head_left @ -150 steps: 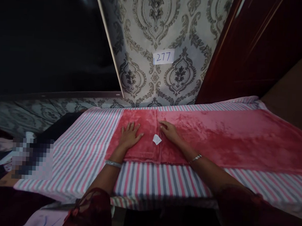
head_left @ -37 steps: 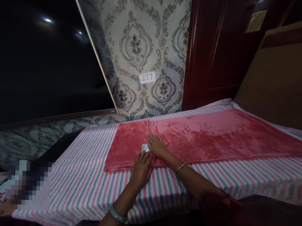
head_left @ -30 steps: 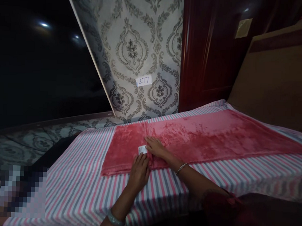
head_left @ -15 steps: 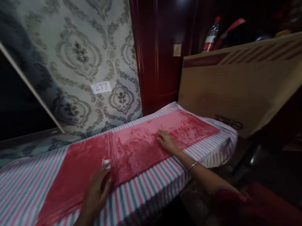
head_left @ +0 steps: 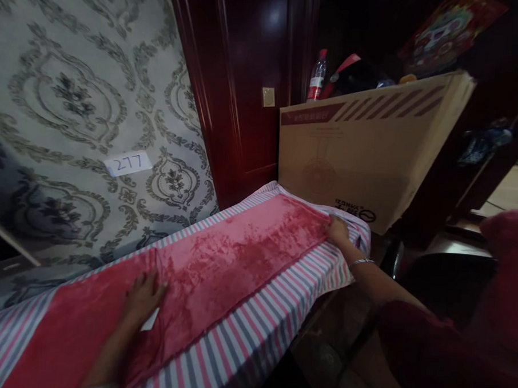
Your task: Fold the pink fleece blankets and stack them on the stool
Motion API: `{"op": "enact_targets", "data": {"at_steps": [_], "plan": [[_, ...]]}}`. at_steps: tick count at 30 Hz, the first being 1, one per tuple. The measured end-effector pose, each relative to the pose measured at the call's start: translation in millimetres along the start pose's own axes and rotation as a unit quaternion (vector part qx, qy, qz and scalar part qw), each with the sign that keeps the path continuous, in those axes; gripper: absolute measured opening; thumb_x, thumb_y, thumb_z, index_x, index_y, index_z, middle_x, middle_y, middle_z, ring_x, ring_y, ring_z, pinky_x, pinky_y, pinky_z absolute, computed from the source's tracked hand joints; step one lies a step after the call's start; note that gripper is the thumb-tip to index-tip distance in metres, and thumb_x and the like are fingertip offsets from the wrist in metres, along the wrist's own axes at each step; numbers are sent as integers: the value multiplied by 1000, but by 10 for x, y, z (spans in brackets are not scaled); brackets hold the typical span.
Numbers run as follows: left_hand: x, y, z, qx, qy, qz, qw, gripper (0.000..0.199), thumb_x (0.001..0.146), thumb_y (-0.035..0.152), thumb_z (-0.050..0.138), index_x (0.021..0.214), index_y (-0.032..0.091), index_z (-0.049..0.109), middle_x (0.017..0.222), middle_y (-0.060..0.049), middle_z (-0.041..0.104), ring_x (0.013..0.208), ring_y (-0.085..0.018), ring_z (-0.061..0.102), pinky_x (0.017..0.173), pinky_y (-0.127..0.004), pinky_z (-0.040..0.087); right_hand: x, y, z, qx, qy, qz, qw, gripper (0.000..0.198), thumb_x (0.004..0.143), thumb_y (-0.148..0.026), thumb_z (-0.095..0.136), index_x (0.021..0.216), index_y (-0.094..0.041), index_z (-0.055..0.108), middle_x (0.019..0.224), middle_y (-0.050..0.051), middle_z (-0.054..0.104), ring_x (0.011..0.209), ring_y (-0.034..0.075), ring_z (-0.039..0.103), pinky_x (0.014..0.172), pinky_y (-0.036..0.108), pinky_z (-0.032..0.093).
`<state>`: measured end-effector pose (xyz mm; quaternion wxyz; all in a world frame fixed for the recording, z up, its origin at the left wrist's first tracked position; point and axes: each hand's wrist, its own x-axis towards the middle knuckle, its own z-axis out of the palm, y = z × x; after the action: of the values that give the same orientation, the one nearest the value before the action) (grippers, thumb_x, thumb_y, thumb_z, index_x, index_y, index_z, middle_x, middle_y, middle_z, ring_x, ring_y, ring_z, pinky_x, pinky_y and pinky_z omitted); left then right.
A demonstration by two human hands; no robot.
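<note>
A long red velvety garment [head_left: 239, 256] lies stretched along a board or narrow table covered with a striped cloth [head_left: 236, 330]. A raised seam or edge crosses the garment toward the left. My left hand [head_left: 142, 297] rests on it beside that seam, fingers apart, and a white label [head_left: 150, 319] shows partly under the hand. At the garment's far right end, my right hand [head_left: 338, 230] has its fingers curled at the corner of the fabric; the fingertips are partly hidden. A bracelet circles each wrist.
A large cardboard box [head_left: 346, 158] stands behind the right end, with a red-capped bottle [head_left: 317, 76] at its back. A dark red door [head_left: 246, 102] and a patterned wall [head_left: 91, 95] with a paper marked 277 [head_left: 129, 163] border the far side. A dark chair [head_left: 444, 282] is at right.
My right hand has moved from the garment's middle to its far right end and curled at the corner. My left hand has shifted onto the fabric by the seam. The view has turned right.
</note>
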<state>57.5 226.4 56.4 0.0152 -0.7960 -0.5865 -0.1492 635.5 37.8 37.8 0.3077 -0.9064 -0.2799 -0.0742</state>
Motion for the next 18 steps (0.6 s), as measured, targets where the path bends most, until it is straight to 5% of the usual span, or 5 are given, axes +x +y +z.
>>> {"op": "enact_targets", "data": {"at_steps": [5, 11, 18], "plan": [[-118, 90, 122, 122, -6, 5, 992, 59, 96, 42, 26, 140, 12, 51, 144, -22, 47, 134, -37, 44, 105, -55, 36, 191, 168, -46, -32, -43, 31, 998, 57, 88, -26, 56, 141, -7, 50, 129, 24, 62, 121, 34, 58, 99, 43, 45], [-85, 34, 152, 117, -11, -3, 993, 59, 97, 43, 27, 141, 13, 51, 147, -22, 45, 137, -36, 41, 107, -53, 36, 292, 256, -20, -39, -91, 40, 994, 52, 90, -26, 51, 139, -9, 53, 124, 23, 65, 118, 33, 61, 95, 40, 47], [-11, -120, 291, 79, 2, 6, 997, 62, 94, 45, 25, 138, 12, 53, 146, -23, 47, 134, -37, 44, 105, -56, 37, 403, 256, 20, 15, -93, 58, 994, 36, 81, -17, 57, 113, -9, 70, 117, 24, 67, 117, 34, 61, 97, 41, 45]]}}
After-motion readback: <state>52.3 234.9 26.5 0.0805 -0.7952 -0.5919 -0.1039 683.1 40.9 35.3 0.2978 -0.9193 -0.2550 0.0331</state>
